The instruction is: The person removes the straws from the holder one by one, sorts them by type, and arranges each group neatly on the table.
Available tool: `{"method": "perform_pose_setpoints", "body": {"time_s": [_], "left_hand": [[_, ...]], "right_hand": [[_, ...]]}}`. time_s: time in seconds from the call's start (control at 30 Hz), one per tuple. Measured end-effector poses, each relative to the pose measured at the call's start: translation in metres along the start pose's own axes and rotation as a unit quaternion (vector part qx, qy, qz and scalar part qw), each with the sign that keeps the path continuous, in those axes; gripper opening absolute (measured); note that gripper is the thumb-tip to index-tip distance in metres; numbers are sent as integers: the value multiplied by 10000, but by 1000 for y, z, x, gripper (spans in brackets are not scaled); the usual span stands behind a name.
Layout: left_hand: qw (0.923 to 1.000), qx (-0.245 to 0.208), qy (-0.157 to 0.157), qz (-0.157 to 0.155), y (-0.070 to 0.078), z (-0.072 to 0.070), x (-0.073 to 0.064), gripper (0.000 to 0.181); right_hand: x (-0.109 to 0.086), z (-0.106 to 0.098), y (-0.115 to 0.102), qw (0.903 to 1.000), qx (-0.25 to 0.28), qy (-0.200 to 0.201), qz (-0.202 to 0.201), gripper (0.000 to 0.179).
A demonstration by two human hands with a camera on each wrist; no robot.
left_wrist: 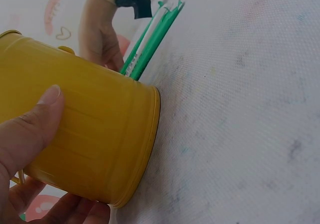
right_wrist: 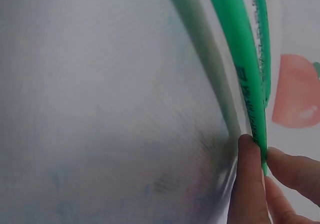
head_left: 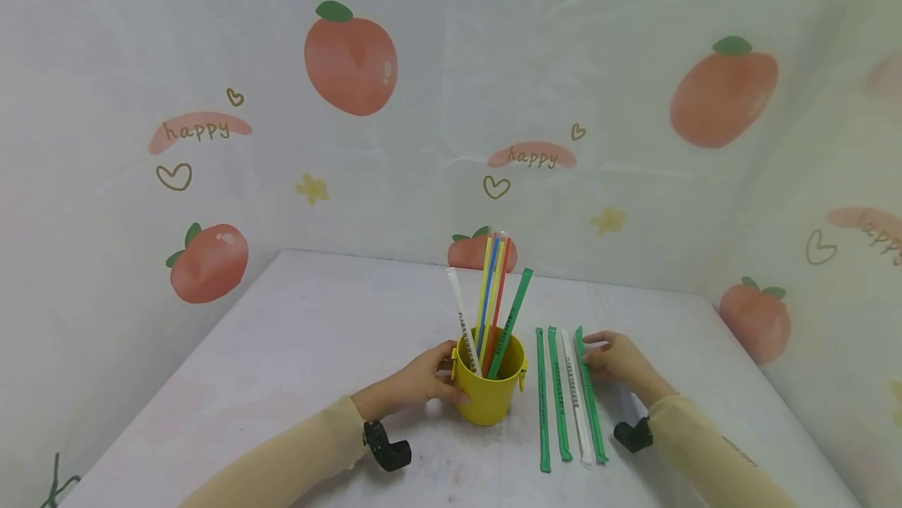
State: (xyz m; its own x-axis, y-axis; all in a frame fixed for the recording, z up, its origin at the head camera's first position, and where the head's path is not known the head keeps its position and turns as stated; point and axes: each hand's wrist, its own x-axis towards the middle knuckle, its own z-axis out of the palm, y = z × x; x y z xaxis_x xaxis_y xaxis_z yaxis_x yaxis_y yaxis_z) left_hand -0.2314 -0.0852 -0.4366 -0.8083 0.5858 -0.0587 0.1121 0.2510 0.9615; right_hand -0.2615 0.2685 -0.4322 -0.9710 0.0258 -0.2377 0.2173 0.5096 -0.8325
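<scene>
A small yellow bucket point(head_left: 488, 402) stands upright on the table. My left hand point(head_left: 417, 380) grips its left side, with the thumb point(left_wrist: 37, 126) across the wall and the other fingers partly hidden behind it. Inside lean a white wrapped straw point(head_left: 462, 320), a green wrapped straw point(head_left: 513, 320) and several yellow, blue and red sticks point(head_left: 502, 281). To the right, my right hand point(head_left: 620, 363) pinches the far end of the outermost green straw point(right_wrist: 245, 79) between thumb and fingers. That straw's near part appears to lie on the table.
Left of the pinched straw lie a white wrapped straw point(head_left: 576, 398) and two green wrapped straws, roughly side by side. Beneath everything is a pale table point(head_left: 317, 336), with a fruit-printed curtain point(head_left: 423, 163) behind and at the sides. A green cord point(head_left: 59, 484) shows at bottom left.
</scene>
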Motion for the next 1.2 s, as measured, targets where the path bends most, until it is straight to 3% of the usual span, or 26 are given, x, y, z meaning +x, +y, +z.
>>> {"method": "perform_pose_setpoints", "body": {"time_s": [1.2], "left_hand": [[10000,-45,-41,-15,-1,-1,0,71]], "right_hand": [[1,5,-5,9978,-540,17,387,45]]}}
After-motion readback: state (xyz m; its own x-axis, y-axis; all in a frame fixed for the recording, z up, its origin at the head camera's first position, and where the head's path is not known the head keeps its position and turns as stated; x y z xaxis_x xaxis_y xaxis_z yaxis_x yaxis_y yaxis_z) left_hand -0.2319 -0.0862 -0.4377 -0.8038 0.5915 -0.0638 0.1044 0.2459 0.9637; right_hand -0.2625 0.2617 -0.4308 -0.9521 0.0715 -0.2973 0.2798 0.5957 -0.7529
